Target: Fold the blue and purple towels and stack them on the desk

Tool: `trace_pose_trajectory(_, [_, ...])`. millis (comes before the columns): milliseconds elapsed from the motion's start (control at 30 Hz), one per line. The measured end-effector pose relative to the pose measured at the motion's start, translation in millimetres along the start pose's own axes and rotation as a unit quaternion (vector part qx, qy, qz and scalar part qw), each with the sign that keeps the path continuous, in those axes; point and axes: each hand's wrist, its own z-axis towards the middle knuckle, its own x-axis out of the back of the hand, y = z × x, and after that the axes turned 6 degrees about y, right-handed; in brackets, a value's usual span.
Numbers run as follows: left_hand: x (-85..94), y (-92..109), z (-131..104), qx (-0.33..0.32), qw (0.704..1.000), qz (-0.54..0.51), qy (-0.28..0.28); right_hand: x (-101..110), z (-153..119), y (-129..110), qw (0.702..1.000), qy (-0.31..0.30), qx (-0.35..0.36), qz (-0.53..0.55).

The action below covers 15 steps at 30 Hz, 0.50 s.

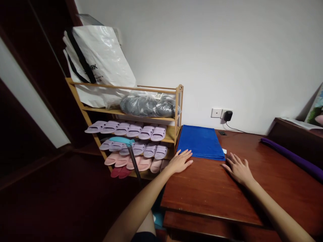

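Note:
A folded blue cloth [200, 142] lies flat near the back left of the reddish-brown wooden desk [209, 191]. A small white tag [224, 151] sticks out at its right edge. My left hand [179, 162] rests at the cloth's front left corner, fingers stretched out, the tips at its edge. On the other side, my right hand [239, 168] is spread on the desk just beyond the front right corner, close to the tag. Neither hand grips anything.
Left of the desk stands a wooden shoe rack [178, 121] with purple slippers [135, 129], pink slippers [145, 164] and a white bag [106, 57]. A blue-topped pole [133, 159] leans before it. A black plug [228, 116] trails a cord; a purple roll [290, 158] lies right.

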Motion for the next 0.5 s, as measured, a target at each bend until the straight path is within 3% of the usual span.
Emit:
trace_pose_trajectory(133, [-0.8,0,0,0.002,1.0,0.003,-0.002,11,8,-9,0.999,0.014,-0.016,0.047])
trace_pose_trajectory(300, [-5.8,-2,0,0.056,0.997,0.033,0.037,4,18,-17,0.991,-0.069,0.033,0.106])
trace_pose_trajectory(500, [-11.9,-5,3,0.093,0.993,0.061,0.034,-3,2,2,0.985,-0.121,0.014,0.125])
